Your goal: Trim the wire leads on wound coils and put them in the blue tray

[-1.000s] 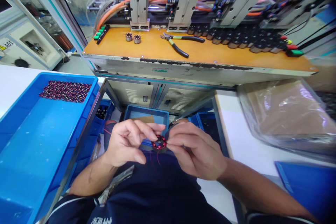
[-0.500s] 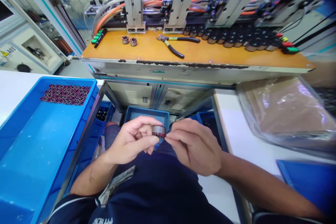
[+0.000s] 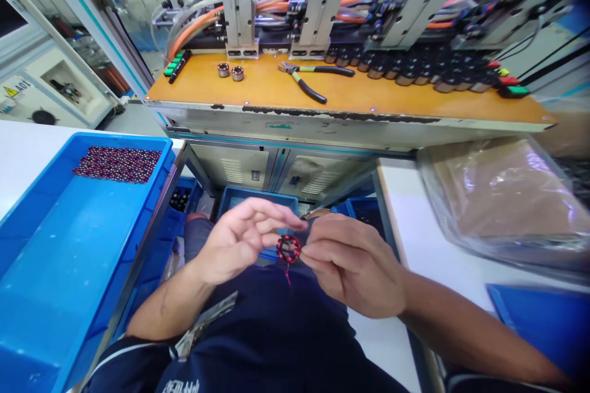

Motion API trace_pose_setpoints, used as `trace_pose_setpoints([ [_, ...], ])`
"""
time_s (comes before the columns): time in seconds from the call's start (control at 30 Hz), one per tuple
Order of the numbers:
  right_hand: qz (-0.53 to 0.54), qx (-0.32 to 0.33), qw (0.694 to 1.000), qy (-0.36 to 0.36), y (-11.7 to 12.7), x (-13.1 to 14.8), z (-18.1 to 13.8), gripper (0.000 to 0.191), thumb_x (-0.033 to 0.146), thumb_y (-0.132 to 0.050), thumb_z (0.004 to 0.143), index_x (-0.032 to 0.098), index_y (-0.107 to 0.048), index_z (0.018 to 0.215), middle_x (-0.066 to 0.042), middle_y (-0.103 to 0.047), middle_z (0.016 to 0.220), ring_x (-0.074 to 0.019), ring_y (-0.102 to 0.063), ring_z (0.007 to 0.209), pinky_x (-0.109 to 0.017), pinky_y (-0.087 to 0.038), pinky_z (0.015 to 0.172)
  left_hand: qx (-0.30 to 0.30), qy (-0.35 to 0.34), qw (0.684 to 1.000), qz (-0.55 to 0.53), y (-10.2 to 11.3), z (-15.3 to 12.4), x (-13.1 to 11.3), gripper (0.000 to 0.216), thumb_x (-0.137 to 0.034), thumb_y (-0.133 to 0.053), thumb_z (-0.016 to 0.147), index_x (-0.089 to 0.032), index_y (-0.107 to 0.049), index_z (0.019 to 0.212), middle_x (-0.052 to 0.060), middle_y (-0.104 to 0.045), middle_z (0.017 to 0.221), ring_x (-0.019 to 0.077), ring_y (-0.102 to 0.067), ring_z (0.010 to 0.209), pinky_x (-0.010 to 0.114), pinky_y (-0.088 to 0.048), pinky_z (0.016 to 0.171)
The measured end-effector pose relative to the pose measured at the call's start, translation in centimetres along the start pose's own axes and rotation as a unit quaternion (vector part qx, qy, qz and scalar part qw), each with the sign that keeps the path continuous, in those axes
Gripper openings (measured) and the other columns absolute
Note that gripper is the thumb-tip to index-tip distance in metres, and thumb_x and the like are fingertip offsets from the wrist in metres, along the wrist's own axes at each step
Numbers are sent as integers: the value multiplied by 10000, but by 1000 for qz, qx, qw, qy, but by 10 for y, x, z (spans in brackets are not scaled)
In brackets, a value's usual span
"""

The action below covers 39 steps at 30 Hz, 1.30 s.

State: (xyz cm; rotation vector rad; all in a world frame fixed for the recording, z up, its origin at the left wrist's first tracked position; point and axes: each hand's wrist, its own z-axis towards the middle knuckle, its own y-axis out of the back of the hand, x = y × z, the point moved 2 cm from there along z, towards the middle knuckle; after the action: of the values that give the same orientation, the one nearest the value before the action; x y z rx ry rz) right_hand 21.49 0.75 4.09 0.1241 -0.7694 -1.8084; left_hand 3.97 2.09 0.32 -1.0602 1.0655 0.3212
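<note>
A small round wound coil part (image 3: 288, 248) with red wire windings is held over my lap, its open face turned up and a red wire end hanging below it. My right hand (image 3: 354, 264) pinches its right side with closed fingers. My left hand (image 3: 239, 239) sits at its left side, fingers curled loosely, and its fingertips touch the part's upper left edge.
A big blue bin (image 3: 69, 245) at my left holds a row of several similar wound parts (image 3: 117, 164). Ahead is an orange machine shelf (image 3: 359, 98) with pliers (image 3: 308, 77) and two small rings (image 3: 230, 71). A plastic-wrapped package (image 3: 507, 196) lies on the white table at right.
The part was turned from edge-on half a second ago to face-up. Both hands moved slightly lower and to the right, and my left fingers loosened.
</note>
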Motion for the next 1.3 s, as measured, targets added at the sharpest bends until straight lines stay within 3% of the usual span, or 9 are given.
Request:
trace_pose_setpoints([
  [0.1, 10, 13, 1000, -3, 3, 0, -1, 129, 157, -529, 947, 167, -595, 836, -21, -632, 714, -106, -628, 589, -232, -550, 564, 76, 126, 989, 2, -4, 1, 4, 486, -588, -643, 839, -120, -606, 968, 66, -676, 741, 147, -663, 634, 245, -508, 613],
  [0.23, -62, -18, 998, 10, 2, 1, -5, 45, 142, -577, 925, 157, -591, 886, -51, -640, 761, -131, -650, 640, -253, -566, 578, 77, 79, 994, 14, -4, -1, 3, 236, -332, -669, 895, -154, -555, 999, -7, -648, 650, 108, -640, 543, 198, -497, 545],
  [0.47, -82, -47, 992, -80, -2, 3, -2, 87, 84, -588, 892, 163, -588, 930, -45, -640, 818, -116, -643, 719, -218, -553, 606, -3, -76, 996, 39, -6, -4, -2, 323, -83, -787, 740, -194, -546, 925, 18, -652, 1077, 136, -739, 785, 223, -606, 657],
  [0.63, -36, -44, 996, -67, 0, 5, 3, 70, 95, -577, 899, 157, -576, 930, -54, -637, 814, -116, -639, 710, -216, -551, 593, -29, -133, 991, 8, -3, -4, -4, 434, -277, -885, 656, -203, -488, 815, 34, -694, 1043, 277, -677, 1126, 411, -579, 912],
  [0.7, -27, -39, 998, -38, 1, 6, 4, 50, 106, -568, 908, 155, -574, 915, -56, -641, 802, -115, -639, 694, -219, -558, 598, -33, -90, 995, -16, -2, -1, -3, 424, -422, -845, 699, -210, -543, 909, 62, -707, 1053, 282, -660, 1154, 397, -566, 913],
  [0.77, -23, -31, 999, -20, 3, 6, 4, 45, 123, -561, 917, 163, -578, 906, -51, -650, 792, -118, -645, 679, -229, -570, 605, 0, 3, 1000, -14, -2, 1, -1, 446, -531, -754, 768, -169, -593, 972, 92, -724, 948, 223, -721, 935, 308, -577, 782],
  [0.9, -31, -21, 999, -17, 7, 5, 4, 36, 154, -567, 923, 182, -586, 912, -41, -659, 781, -124, -647, 650, -243, -573, 590, 69, 118, 991, 3, -3, -1, 1, 382, -475, -707, 837, -130, -577, 938, 32, -678, 651, 127, -652, 531, 200, -491, 514],
  [1.1, -58, -27, 997, -50, 4, 6, 2, 67, 112, -587, 901, 172, -588, 930, -51, -659, 801, -119, -646, 667, -226, -549, 580, 41, 8, 999, -1, -5, -3, -2, 191, -159, -644, 903, -187, -497, 1021, 6, -721, 801, 111, -711, 607, 171, -540, 542],
  [1.3, -44, -40, 991, -121, 2, 4, 8, 92, 82, -590, 867, 171, -598, 890, -41, -649, 771, -128, -642, 682, -223, -531, 581, -30, -134, 990, 19, -3, -3, -5, 333, -75, -802, 723, -156, -480, 750, 8, -665, 1101, 190, -747, 940, 282, -621, 777],
])
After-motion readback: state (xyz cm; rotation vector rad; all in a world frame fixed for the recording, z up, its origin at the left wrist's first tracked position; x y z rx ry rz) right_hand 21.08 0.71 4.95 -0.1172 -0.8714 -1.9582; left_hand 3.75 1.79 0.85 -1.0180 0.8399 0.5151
